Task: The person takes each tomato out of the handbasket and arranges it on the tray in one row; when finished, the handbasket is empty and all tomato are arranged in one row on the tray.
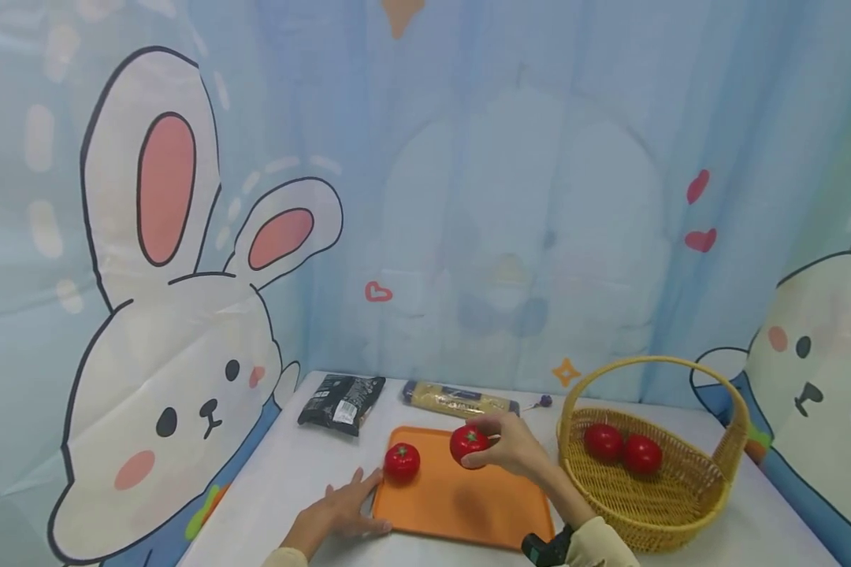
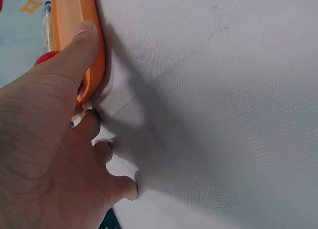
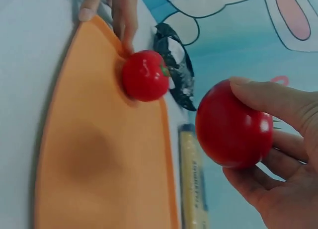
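Above the orange tray (image 1: 489, 512), my right hand (image 1: 514, 445) grips a red tomato (image 1: 466, 446) between thumb and fingers; in the right wrist view this tomato (image 3: 231, 127) hangs clear of the tray. Another tomato (image 1: 402, 463) rests on the tray's left end, its green stem top showing. At the tray's near left corner lies my left hand (image 1: 340, 508), fingers spread. Its thumb (image 2: 84, 40) touches the tray rim in the left wrist view, and the other fingertips are down by the white tabletop.
To the right stands a yellow wicker basket (image 1: 652, 524) with a tall handle and two tomatoes (image 1: 641, 454) inside. Behind the tray lie a black packet (image 1: 342, 403) and a long yellow pasta pack (image 1: 457, 399). A printed curtain (image 1: 468, 236) hangs at the back.
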The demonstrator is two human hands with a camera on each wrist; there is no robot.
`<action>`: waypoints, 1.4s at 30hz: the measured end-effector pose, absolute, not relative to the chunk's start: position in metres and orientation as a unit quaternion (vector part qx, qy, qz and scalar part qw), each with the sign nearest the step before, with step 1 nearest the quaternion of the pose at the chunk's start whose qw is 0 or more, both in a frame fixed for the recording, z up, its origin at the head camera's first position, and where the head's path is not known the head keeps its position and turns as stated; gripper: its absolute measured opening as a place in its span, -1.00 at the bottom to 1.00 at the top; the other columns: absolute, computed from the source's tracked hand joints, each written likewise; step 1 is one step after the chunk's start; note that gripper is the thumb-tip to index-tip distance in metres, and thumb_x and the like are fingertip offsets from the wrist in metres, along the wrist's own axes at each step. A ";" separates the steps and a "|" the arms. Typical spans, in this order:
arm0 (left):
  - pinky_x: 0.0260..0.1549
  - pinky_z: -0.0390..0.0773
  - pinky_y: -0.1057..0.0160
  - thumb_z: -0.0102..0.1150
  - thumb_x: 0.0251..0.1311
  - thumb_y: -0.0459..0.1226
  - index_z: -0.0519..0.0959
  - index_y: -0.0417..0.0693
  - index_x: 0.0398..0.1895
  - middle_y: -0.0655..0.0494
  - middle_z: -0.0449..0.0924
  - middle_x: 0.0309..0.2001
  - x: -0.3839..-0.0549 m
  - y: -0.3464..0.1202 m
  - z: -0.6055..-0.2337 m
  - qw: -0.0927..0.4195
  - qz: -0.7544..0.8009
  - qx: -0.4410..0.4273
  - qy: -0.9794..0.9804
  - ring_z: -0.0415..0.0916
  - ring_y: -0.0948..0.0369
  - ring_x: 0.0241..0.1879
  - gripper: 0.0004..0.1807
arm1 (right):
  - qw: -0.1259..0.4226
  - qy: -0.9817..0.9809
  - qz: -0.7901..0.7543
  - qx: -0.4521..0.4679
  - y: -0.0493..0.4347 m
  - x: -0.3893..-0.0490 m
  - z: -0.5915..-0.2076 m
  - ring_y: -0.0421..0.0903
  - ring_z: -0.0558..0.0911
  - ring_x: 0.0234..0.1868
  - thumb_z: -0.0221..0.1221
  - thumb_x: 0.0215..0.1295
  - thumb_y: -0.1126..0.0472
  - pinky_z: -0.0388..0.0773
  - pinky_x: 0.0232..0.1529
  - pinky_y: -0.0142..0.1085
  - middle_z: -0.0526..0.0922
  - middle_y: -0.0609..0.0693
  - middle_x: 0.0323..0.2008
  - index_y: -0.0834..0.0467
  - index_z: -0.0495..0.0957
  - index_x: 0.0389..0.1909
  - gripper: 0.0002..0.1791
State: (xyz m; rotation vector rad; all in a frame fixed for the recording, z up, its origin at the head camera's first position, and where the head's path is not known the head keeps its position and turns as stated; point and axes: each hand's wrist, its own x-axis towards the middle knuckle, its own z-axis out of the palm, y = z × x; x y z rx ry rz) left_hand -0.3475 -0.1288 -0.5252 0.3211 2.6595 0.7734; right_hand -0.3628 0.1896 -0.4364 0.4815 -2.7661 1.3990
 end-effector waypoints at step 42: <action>0.51 -0.16 -0.62 0.51 0.09 0.34 0.26 0.12 0.71 -0.23 0.18 0.67 -0.372 -0.142 -0.568 0.150 0.276 0.137 0.940 -0.01 -0.26 0.69 0.17 | 0.041 -0.852 0.519 0.050 0.132 -0.399 -0.534 0.25 0.67 0.15 0.64 0.01 0.42 0.63 0.30 0.19 0.74 0.30 0.13 0.39 0.64 0.23 -0.31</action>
